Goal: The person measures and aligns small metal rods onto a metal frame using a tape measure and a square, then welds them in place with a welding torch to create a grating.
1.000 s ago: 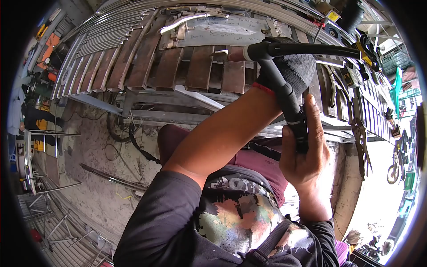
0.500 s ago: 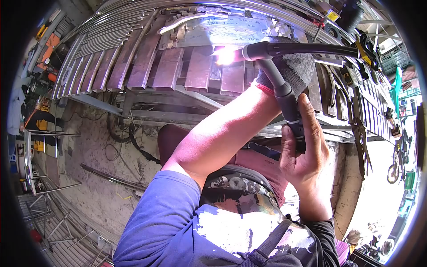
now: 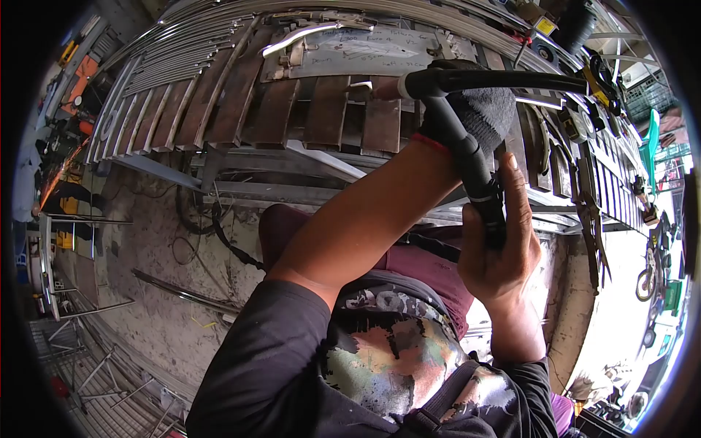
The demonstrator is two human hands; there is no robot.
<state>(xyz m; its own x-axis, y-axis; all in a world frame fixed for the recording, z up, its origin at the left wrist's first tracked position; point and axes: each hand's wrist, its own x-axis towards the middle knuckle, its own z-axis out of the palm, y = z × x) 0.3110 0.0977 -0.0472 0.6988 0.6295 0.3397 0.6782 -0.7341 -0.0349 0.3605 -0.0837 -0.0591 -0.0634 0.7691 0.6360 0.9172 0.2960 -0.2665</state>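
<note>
A black TIG welding torch [image 3: 475, 164] stands upright in my bare right hand [image 3: 504, 252], whose fingers wrap round its handle. Its head points left, and the reddish nozzle [image 3: 387, 88] is close to a small bright metal piece [image 3: 361, 85] at the bench edge. No arc glows at the tip. My left hand [image 3: 488, 113] wears a grey knitted glove with a red cuff and lies on the bench behind the torch head. The torch covers part of it, and its fingers are hidden. A black cable sleeve [image 3: 518, 79] runs right from the torch head.
The slatted metal bench [image 3: 274, 117] carries a marked metal plate [image 3: 358, 57] with a curved light tube [image 3: 303, 36]. Thin metal rods [image 3: 182, 55] lie at the back left. A yellow-black tool [image 3: 600, 86] sits at right. Orange sparks [image 3: 62, 175] fly near another person at far left.
The bright arc at the torch tip has gone out, and the purple glare has left my arm and the bench. Orange sparks now show at far left. Both hands hold nearly the same position.
</note>
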